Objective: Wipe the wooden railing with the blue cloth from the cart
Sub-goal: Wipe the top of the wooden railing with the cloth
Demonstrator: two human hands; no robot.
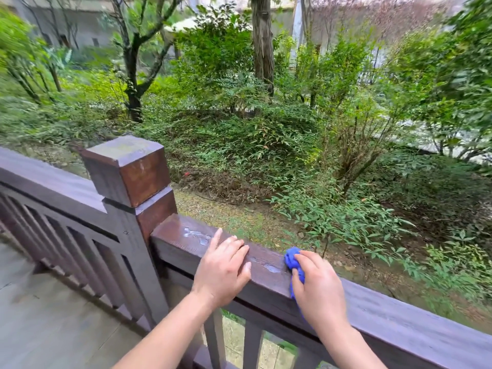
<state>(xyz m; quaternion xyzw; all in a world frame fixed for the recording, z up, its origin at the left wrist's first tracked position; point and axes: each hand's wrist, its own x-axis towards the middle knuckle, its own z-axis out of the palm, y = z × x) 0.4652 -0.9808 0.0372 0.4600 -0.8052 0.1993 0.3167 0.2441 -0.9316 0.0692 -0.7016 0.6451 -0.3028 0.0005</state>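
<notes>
A dark brown wooden railing point(269, 278) runs from a square corner post down to the lower right. Its top is wet, with water puddles point(197, 234) near the post and a smaller one between my hands. My left hand point(226, 267) lies flat on the rail top, fingers spread, holding nothing. My right hand point(318, 286) presses a bunched blue cloth point(292, 259) against the rail top just right of it. Most of the cloth is hidden under my palm. The cart is out of view.
A thick corner post point(127, 169) with a block cap stands left of my hands. A second railing section point(48, 187) with vertical slats runs off to the left. Grey deck boards point(48, 315) lie below. Beyond the rail are shrubs, trees and a dirt slope.
</notes>
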